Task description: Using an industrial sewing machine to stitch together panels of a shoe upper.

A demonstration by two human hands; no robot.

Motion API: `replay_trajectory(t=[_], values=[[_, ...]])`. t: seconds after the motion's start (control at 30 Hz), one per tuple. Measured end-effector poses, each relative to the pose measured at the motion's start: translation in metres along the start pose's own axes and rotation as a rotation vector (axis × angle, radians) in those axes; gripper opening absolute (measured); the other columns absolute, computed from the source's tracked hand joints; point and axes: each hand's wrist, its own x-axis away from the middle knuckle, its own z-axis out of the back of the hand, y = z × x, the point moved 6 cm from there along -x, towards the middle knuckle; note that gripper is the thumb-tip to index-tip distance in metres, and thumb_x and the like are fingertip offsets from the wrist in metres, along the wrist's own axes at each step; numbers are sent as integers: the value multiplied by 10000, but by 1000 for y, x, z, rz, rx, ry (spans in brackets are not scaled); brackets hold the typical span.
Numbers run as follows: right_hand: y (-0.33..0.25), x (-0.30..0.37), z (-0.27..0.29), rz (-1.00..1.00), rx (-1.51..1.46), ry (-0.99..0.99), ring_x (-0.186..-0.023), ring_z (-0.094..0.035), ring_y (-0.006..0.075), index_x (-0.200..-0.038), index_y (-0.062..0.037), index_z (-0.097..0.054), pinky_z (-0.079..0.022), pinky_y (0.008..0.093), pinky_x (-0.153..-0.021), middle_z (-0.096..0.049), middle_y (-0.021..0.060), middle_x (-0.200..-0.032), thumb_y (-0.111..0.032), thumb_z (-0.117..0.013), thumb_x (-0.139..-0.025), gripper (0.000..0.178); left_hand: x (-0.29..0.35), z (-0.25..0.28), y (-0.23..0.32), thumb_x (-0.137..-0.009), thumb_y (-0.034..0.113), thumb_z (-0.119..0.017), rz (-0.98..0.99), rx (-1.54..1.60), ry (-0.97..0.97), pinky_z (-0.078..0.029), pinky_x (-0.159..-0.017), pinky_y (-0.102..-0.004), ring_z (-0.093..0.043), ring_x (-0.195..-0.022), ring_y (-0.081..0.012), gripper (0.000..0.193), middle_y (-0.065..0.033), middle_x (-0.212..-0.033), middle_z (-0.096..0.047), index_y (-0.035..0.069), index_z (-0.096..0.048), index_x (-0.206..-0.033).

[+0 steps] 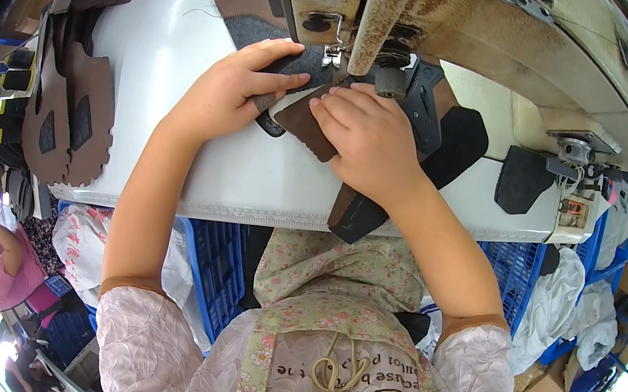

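Under the sewing machine's (390,13) presser foot (333,58) lies a shoe-upper piece of dark and brown leather. My left hand (224,89) is on its left side, index finger and thumb reaching toward the foot, the other fingers curled round the dark edge. My right hand (368,135) grips a brown leather flap (308,126) just below the foot, fingertips pressed together on it. The flap's pale edge faces up. Black leather parts (459,149) of the work spread to the right, and one end (359,217) hangs over the table's front edge.
Brown cut leather pieces (71,111) are stacked at the left of the white table (159,35). A black piece (525,181) lies at the right. Blue crates (213,270) with white bags (548,312) stand below. Another person in pink (11,268) is at the far left.
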Motion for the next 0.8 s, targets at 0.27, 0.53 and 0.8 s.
replay_trajectory(t=[0.27, 0.53, 0.8], values=[[-3, -3, -2, -2, 34, 11, -1041, -615, 212, -1038, 17, -694, -446, 357, -919, -675, 52, -983, -109, -674, -701, 360, -2, 0, -3, -739, -113, -595, 15, 2, -12, -449, -1056, -379, -533, -1288, -339, 489, -163, -1366, -577, 98, -742, -1155], [-5, -7, -5, -34, 72, 20, -1032, -615, 211, -1014, 1, -704, -445, 357, -930, -670, 51, -969, -123, -611, -794, 269, -6, 2, -3, -753, -100, -606, -24, -29, -12, -430, -1075, -387, -520, -1303, -350, 468, -174, -1358, -584, 86, -734, -1164], [-11, -6, -11, -91, 150, -12, -1128, -617, 228, -1103, -8, -691, -437, 407, -1020, -689, 98, -1120, -101, -637, -735, 384, -13, 4, -11, -772, -68, -631, -47, -26, -19, -419, -1085, -399, -509, -1316, -358, 435, -187, -1371, -580, 82, -730, -1168]])
